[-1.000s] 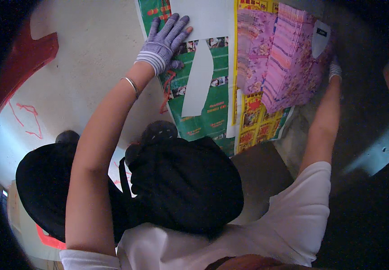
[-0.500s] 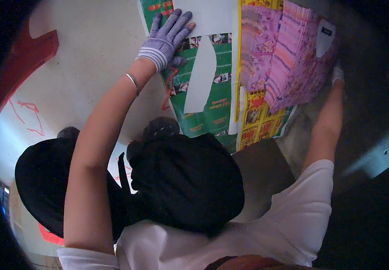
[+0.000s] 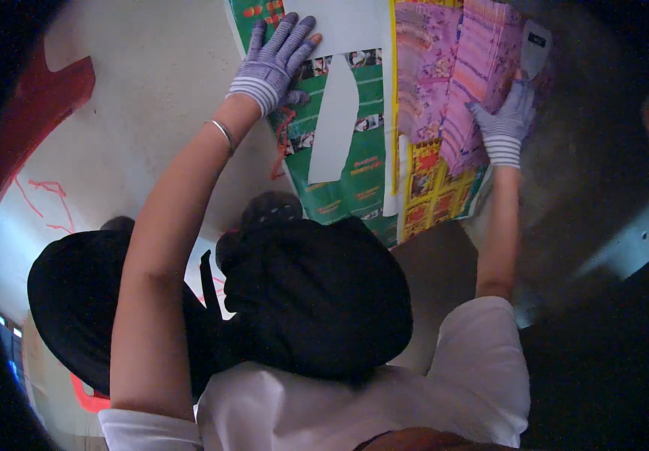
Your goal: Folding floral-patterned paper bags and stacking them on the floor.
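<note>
My left hand [image 3: 273, 66], in a grey striped glove, lies flat with fingers spread at the upper left edge of a green printed sheet [image 3: 366, 158]. Beside its fingertips is a plain white sheet [image 3: 347, 30]. A long, curved white paper piece [image 3: 337, 124] rests on the green print. To the right, a folded pink floral garment [image 3: 428, 90] with a dark label on a pale grey patch [image 3: 536, 46] covers part of a yellow printed sheet [image 3: 431, 197]. My gloved right hand [image 3: 506, 124] rests on the garment's right side, fingers stretched and thumb apart.
My black-clothed knees [image 3: 317, 301] are bent close below the sheets. A brown flat surface [image 3: 437, 267] lies right of them. On the pale floor at left are a dark red object [image 3: 50, 109] and red string [image 3: 54, 188]. Something red [image 3: 88, 392] shows at lower left.
My right hand has come in leftward from beyond the garment's far right edge and now lies on it. The garment's right side sits slightly further left. My left hand stays in place.
</note>
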The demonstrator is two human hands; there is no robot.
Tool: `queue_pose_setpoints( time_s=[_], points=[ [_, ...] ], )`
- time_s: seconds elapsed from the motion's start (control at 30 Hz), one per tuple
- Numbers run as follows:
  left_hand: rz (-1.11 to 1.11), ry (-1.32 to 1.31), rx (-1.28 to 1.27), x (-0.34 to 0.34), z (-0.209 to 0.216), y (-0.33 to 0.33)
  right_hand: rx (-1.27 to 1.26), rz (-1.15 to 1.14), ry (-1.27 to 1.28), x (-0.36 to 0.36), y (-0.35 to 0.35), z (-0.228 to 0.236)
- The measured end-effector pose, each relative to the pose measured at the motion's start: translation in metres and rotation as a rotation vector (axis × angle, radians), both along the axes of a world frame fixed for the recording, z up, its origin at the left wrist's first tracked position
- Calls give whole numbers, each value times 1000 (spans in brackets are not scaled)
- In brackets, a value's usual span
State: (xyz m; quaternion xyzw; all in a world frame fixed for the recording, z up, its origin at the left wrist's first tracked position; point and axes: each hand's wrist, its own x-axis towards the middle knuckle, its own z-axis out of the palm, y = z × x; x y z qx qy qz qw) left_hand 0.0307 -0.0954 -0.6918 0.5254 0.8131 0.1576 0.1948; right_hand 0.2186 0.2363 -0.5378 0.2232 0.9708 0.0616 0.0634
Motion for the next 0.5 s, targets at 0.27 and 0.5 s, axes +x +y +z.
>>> queue_pose_setpoints(
  time_s=[0.27,0.5],
  points=[
    [62,235,274,8,-38,5,82,-16,-63,18,15,-25],
    [71,119,480,16,-30,8,299,-185,-286,43,-21,-14]
  ],
)
